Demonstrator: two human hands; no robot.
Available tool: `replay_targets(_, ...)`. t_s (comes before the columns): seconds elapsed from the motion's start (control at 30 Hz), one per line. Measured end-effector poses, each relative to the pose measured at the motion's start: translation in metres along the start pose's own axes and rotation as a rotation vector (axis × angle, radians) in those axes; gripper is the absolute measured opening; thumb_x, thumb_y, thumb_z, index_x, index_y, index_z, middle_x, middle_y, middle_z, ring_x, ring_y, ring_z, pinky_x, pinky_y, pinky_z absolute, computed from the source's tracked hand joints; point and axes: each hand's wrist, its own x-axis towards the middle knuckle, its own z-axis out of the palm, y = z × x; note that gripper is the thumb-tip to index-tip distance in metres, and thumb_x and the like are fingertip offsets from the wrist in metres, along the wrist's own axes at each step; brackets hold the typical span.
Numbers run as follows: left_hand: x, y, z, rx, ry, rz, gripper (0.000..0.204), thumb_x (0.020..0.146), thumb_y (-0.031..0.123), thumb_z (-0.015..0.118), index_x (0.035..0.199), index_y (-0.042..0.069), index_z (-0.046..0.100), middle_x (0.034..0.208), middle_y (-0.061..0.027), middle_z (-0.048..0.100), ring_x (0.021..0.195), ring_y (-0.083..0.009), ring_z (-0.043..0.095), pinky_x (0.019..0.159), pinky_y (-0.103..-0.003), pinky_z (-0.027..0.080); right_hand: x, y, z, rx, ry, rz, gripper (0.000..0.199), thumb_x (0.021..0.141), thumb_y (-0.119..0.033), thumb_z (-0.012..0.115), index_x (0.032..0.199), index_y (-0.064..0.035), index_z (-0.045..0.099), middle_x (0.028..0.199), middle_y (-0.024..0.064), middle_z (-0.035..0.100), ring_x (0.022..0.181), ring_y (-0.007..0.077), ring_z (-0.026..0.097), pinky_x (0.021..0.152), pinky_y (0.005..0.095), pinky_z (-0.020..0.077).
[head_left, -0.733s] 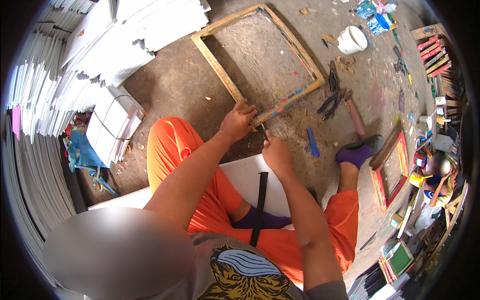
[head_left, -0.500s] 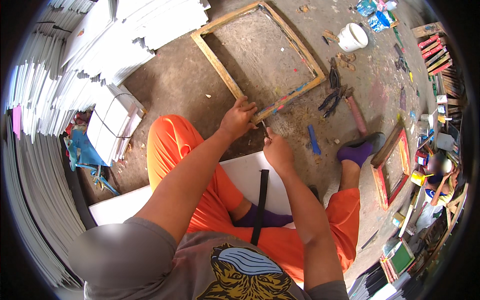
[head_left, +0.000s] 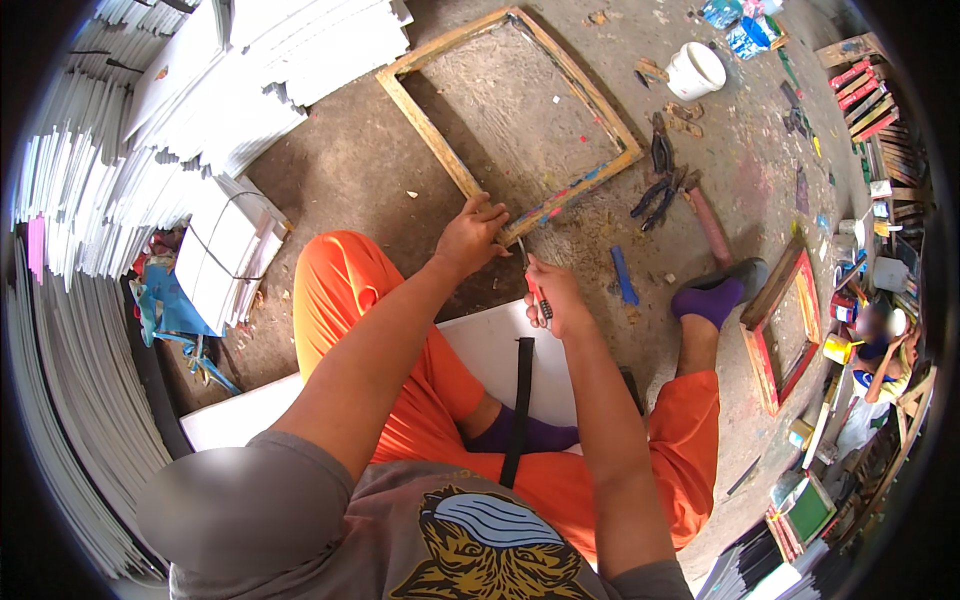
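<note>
1. Paint-stained rectangular wooden frame on brownish floor: could skid if left hand, gripping its near corner, slackens.
2. Right hand clasps red-and-black-handled metal tool beside that corner; slipping could jab left hand.

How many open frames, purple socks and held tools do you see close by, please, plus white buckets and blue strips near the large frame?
Open frames: 2 (large frame at the left hand; smaller red-painted frame)
Purple socks: 2
Held tools: 1 (red-handled tool, right hand)
White buckets: 1
Blue strips: 1
Total: 7
</note>
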Motion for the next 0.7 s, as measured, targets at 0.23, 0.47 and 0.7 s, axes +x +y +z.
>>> replay_targets(0.23,-0.003,-0.001,-0.001,0.015,0.0,-0.008,0.075,0.065,0.036,0.088,0.13,0.006,0.065,0.139,-0.0056,0.061,0.138,-0.0324,0.045,0.115,-0.038,0.041,0.03,0.044,-0.017,0.817,-0.482,0.19,0.028,0.108,-0.04,0.047,0.13,-0.0326,0.062,0.072,0.0023,0.057,0.057,0.0173,0.057,0.049,0.033,0.0455)
replay_targets(0.47,-0.006,0.002,-0.014,0.077,0.084,-0.039,0.087,0.064,0.046,0.089,0.136,0.006,0.06,0.15,-0.0097,0.05,0.145,-0.0323,0.039,0.116,-0.048,0.038,-0.009,0.038,0.018,-0.513,0.345,-0.333,0.042,0.103,-0.034,0.056,0.145,-0.0294,0.058,0.07,0.0113,0.065,0.067,0.0294,0.067,0.062,0.048,0.0539)
replay_targets(0.7,-0.005,-0.002,-0.012,0.05,0.051,-0.131,0.092,0.061,0.047,0.091,0.137,0.005,0.061,0.152,-0.0104,0.05,0.148,-0.0319,0.035,0.119,-0.051,0.033,-0.024,0.017,0.028,-1.286,0.502,-0.411,0.045,0.103,-0.033,0.052,0.147,-0.0301,0.053,0.089,0.0203,0.072,0.088,0.0404,0.071,0.077,0.0543,0.0556)
